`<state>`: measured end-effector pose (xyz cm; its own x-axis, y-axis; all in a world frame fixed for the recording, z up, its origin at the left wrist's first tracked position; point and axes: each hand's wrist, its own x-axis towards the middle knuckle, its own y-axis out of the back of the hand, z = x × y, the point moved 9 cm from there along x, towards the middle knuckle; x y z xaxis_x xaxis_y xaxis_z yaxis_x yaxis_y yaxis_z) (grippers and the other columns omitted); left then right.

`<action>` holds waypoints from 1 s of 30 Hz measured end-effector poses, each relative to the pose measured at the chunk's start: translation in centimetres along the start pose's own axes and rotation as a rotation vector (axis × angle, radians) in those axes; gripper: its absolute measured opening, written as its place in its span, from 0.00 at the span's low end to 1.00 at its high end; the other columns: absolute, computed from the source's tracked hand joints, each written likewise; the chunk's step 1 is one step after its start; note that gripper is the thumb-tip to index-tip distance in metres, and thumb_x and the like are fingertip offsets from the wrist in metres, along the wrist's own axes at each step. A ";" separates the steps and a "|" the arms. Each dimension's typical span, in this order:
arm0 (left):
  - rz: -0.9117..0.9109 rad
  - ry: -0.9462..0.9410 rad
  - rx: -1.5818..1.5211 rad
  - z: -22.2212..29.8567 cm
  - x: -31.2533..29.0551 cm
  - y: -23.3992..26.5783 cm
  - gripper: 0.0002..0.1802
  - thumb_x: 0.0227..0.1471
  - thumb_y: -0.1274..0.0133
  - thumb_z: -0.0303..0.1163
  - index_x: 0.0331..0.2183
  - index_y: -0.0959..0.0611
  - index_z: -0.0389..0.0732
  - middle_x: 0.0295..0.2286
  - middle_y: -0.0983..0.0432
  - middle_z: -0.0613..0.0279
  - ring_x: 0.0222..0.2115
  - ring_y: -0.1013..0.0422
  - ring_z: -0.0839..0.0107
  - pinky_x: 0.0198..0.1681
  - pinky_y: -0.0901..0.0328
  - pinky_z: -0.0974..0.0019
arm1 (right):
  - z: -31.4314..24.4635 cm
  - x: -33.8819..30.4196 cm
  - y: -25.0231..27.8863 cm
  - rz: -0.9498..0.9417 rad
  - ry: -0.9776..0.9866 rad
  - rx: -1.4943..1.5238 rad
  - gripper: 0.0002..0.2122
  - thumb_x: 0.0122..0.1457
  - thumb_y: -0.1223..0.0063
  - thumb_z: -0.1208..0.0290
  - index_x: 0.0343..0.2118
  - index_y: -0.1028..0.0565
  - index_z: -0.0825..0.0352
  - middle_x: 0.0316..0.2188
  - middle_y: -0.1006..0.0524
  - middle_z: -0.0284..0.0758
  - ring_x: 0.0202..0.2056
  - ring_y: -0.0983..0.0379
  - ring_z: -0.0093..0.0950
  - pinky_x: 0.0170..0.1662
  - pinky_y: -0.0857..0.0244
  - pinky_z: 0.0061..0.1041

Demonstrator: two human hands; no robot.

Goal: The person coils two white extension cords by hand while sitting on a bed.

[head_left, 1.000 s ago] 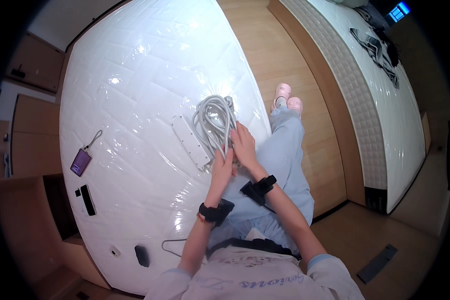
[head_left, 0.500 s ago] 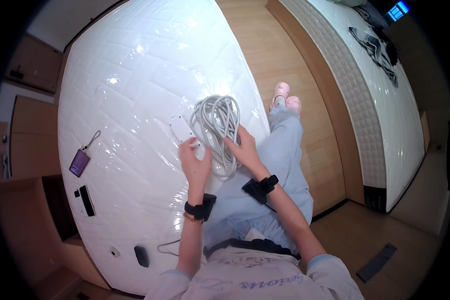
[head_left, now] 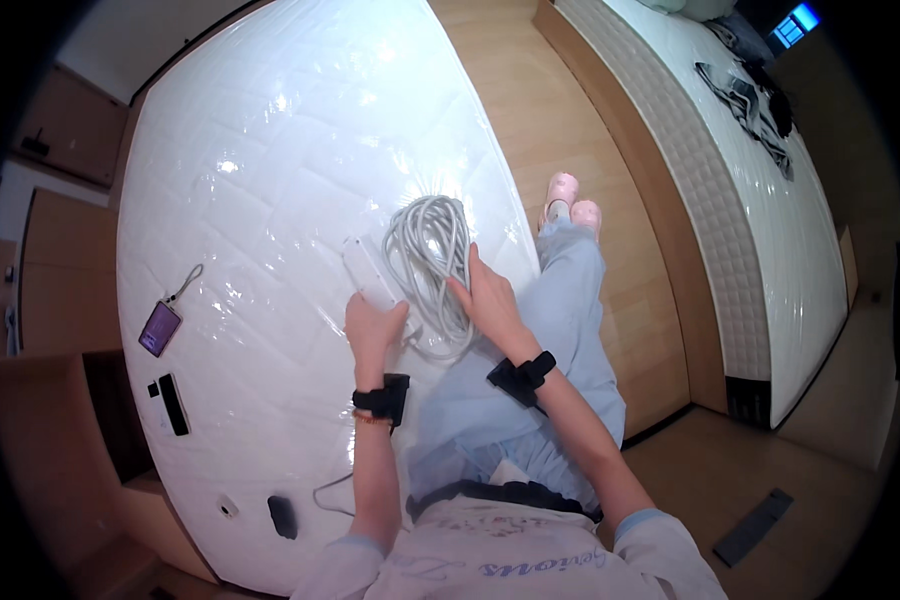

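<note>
Moved off the looped, smooth grey cable, the left hand is curling its fingers around a long white plastic power strip just beside it; the right hand, loosely bent, is gripping the coil's edge. The cable is lying on a plastic-wrapped quilted mattress; blue lettering is marking a pale shirt.

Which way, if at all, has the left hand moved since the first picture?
Yes: the left hand has moved leftward, toward the purple-screened device on the mattress.

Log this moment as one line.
left hand: gripping long white power strip | right hand: holding coiled grey cable | surface: plastic-wrapped white mattress
</note>
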<state>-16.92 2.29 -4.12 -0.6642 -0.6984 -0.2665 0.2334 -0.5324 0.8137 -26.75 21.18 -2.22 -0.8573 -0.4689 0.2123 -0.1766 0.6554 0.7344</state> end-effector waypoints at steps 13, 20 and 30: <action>-0.103 -0.247 -0.176 6.8 -2.2 -3.1 0.36 0.41 0.43 0.49 0.44 0.33 0.30 0.39 0.33 0.44 0.37 0.31 0.45 0.41 0.35 0.55 | 0.3 0.6 0.5 -0.036 -0.124 0.004 0.27 0.53 0.47 0.61 0.52 0.38 0.73 0.33 0.26 0.45 0.31 0.28 0.43 0.31 0.34 0.38; -0.063 -0.120 -0.155 4.9 -1.1 -4.6 0.38 0.51 0.53 0.54 0.44 0.41 0.25 0.41 0.40 0.35 0.39 0.34 0.39 0.41 0.37 0.51 | 1.8 -1.0 1.5 0.191 -0.080 0.172 0.34 0.47 0.41 0.56 0.50 0.39 0.80 0.40 0.32 0.51 0.41 0.32 0.45 0.41 0.36 0.35; -0.199 -0.052 -0.321 2.5 0.7 -5.5 0.36 0.52 0.55 0.55 0.42 0.37 0.26 0.37 0.31 0.37 0.37 0.30 0.46 0.41 0.37 0.55 | 2.8 -1.8 0.2 -0.110 -0.388 0.186 0.36 0.40 0.38 0.49 0.43 0.33 0.78 0.34 0.26 0.49 0.34 0.27 0.40 0.39 0.33 0.32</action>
<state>-20.46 5.91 -7.54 -0.7523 -0.5454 -0.3695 0.3015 -0.7837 0.5430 -26.63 23.82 -4.22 -0.9402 -0.3082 -0.1447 -0.3308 0.7260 0.6029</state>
